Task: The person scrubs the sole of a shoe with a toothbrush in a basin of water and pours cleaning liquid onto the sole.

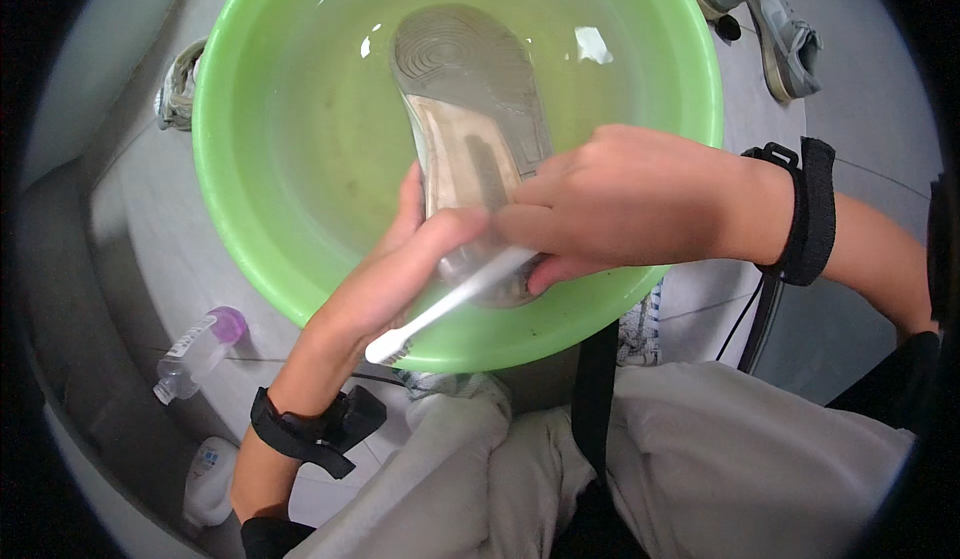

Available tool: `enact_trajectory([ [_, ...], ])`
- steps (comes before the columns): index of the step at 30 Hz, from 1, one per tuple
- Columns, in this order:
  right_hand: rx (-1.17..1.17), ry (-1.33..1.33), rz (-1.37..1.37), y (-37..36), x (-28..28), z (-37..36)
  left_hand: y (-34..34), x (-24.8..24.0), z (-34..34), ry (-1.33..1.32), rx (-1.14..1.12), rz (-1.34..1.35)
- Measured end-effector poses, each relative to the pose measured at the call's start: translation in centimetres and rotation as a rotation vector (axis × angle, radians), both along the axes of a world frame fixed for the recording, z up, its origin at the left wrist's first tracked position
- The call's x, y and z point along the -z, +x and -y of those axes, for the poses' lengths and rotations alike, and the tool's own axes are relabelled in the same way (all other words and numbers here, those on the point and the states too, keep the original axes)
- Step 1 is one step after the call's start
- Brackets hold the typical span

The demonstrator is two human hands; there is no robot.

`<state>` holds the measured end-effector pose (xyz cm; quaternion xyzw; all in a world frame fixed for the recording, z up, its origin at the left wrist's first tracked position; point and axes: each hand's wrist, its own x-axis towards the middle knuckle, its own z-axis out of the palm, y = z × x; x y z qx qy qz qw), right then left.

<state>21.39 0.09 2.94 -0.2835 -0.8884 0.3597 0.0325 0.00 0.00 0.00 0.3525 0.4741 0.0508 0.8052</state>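
A left hand (400,259) and a right hand (600,204), fingers curled, grip one sneaker (470,129) sole-up over a round, glossy green plastic basin (250,209) of cloudy water, the right hand also pinching one white toothbrush (440,304). Two small plastic bottles, one clear with a purple cap (200,351), one white (210,479), lie on pale floor tiles. Beyond the basin rest two more grey shoes (775,19).
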Motion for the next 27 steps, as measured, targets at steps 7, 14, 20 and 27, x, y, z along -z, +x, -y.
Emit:
enact_trajectory([
  [7,-0.195,0.125,0.203,-0.3,-1.3,-0.9,-0.1,-0.3,0.2,-0.140,-0.072,0.041],
  [14,-0.260,0.202,0.102,-1.0,-1.4,-1.2,-0.1,-0.3,0.2,-0.098,-0.054,0.044],
  [20,-0.157,0.032,-0.078,-0.2,-1.4,-2.5,0.3,-1.1,0.1,-0.265,-0.123,0.069],
  [27,-0.020,-0.191,-0.135,-0.6,-1.0,-1.7,0.0,-1.0,0.3,-0.154,-0.055,0.041],
])
